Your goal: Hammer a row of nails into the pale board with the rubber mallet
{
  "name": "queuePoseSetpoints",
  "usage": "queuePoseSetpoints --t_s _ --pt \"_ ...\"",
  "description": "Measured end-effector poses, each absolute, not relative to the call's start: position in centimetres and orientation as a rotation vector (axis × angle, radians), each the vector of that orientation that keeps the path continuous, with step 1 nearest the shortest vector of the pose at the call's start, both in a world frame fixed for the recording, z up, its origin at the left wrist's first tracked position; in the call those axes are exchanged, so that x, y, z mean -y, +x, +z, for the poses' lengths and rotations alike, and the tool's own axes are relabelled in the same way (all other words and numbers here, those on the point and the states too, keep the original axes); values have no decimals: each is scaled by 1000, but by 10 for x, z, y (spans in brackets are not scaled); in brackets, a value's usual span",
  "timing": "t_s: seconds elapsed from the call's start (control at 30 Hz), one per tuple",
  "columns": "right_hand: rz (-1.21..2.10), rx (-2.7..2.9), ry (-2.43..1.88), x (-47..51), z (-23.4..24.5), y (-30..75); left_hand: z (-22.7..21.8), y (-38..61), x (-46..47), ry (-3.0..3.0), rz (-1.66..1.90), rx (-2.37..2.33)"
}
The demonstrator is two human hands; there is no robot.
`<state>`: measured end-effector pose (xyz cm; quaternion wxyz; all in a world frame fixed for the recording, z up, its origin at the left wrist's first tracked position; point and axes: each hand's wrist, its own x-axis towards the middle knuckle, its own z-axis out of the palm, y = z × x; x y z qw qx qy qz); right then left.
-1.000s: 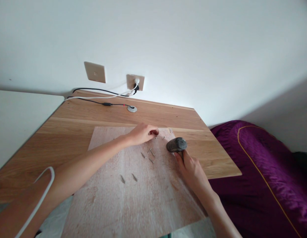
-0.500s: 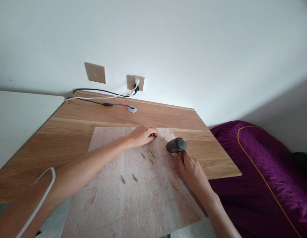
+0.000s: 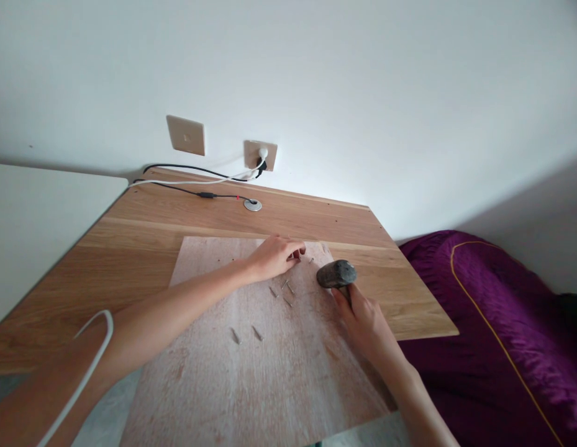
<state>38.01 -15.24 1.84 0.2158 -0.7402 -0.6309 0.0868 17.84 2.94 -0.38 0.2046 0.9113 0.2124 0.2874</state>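
Note:
My left hand rests near the far edge of a pale, whitewashed wooden board. Its thumb and forefinger are pinched together low over the surface; whatever they hold is too small to make out. Just right of those fingertips, a small nail shows at the board's far right. In my right hand is a hammer with a thick, dark grey head, held over the board's right edge. Several loose nails lie between the hands, and another pair of nails lies closer to me.
Under the board is a wooden desk against a white wall. Cables run along the back to a wall socket. A white panel stands at left, purple fabric at right. A white cord crosses my left forearm.
The whole view has shifted slightly to the right. My left fingers have altered their pinch a little, while the hammer stays in about the same place over the board.

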Motion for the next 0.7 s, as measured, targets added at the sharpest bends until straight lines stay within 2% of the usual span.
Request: queuePoseSetpoints --t_s 0.7 --pt "184 1988 -1969 106 57 349 -4 175 -30 2263 752 -607"
